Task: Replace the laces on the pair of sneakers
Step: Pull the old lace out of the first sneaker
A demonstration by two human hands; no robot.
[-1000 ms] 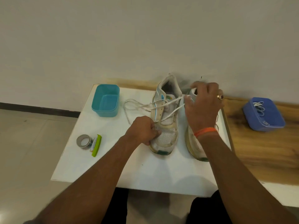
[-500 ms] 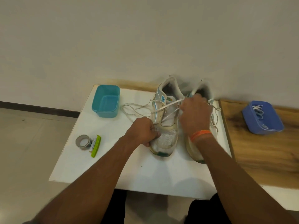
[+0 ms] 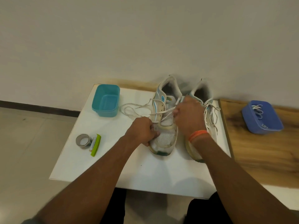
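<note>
Two worn white sneakers stand side by side on the white table, toes toward me. My left hand grips the toe side of the left sneaker. My right hand pinches that shoe's white lace at the eyelets. The lace's loose end trails off to the left across the table. The right sneaker is partly hidden behind my right wrist; its lace hangs tied down its right side. Fresh white laces lie in the dark blue tub at the right.
An empty teal tub stands at the table's back left. A roll of grey tape and a green tool lie at the left edge. A wooden surface adjoins on the right. The wall is close behind.
My right hand came down from above the right sneaker's collar and moved left to the left sneaker's eyelets, still on the lace. My left hand stayed on the toe.
</note>
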